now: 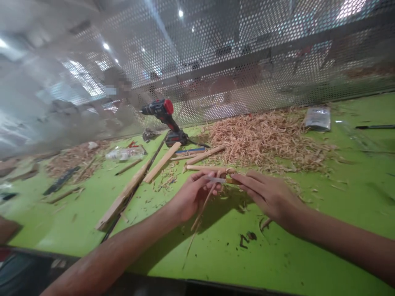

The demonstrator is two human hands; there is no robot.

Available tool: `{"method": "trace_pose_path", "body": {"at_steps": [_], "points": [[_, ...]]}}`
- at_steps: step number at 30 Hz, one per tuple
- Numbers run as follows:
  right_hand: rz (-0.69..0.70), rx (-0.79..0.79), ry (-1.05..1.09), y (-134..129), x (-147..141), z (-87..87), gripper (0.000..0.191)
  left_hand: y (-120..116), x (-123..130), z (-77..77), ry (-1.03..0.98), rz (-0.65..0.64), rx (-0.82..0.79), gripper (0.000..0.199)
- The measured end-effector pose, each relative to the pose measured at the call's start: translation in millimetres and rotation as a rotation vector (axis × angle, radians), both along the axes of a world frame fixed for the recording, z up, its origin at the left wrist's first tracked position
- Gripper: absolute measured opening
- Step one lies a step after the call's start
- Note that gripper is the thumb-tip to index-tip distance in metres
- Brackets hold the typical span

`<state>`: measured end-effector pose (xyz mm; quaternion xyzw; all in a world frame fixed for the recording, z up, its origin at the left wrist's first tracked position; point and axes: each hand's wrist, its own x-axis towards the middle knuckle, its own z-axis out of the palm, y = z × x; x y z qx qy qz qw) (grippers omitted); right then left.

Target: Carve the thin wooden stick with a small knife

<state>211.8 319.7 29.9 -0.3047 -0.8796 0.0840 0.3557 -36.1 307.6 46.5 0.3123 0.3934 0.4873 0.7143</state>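
My left hand point(193, 195) is closed, thumb and fingertips pinched together over the green table. From it a thin wooden strip point(202, 211) hangs down toward the table, its lower end a fine tail. In my right hand point(268, 195) is a cutter knife with a yellow handle point(232, 181); its pale blade point(217, 179) points left and reaches my left fingertips. Just beyond the fingers lies a light wooden stick point(203, 168), partly hidden by them. Whether the blade touches the strip I cannot tell.
A large heap of wood shavings point(265, 139) lies behind my hands, beside a silver packet point(317, 119). A cordless drill point(166, 121) stands back left. Wooden pieces, including a long batten point(123, 195), lie left. A perforated metal screen point(216, 70) borders the table's back.
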Motion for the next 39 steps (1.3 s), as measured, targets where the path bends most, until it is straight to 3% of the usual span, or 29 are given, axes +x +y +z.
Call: {"method": "trace_pose_path", "body": {"at_steps": [3,10,13,16,21,27,31,39], "points": [[-0.005,0.068,-0.015,-2.9,0.3,4.8,0.038,1.4,8.1,4.6,0.002,0.013,0.021,0.015],[-0.02,0.309,-0.015,-4.0,-1.3,11.2,0.042,-8.5,20.0,20.4,-0.126,-0.037,-0.001,0.018],[0.0,0.311,-0.014,-3.3,-3.3,8.8,0.049,-21.6,20.6,25.1,-0.188,-0.005,-0.033,0.01],[0.007,0.281,0.004,-1.7,-4.0,4.9,0.047,-36.0,20.5,26.9,-0.236,0.051,-0.047,0.015],[0.035,0.44,0.066,-3.6,-0.5,12.3,0.046,-51.3,24.9,25.4,-0.33,0.127,-0.087,0.032],[0.157,0.436,-0.025,-7.6,2.7,14.1,0.053,-59.1,44.6,23.4,-0.45,0.236,-0.149,0.016],[0.138,0.458,0.014,-4.2,2.1,6.7,0.053,-63.2,54.9,23.6,-0.559,0.253,-0.13,0.014],[0.154,0.503,0.018,-4.0,2.7,12.1,0.055,-67.8,55.9,26.2,-0.691,0.263,-0.208,0.017]]}}
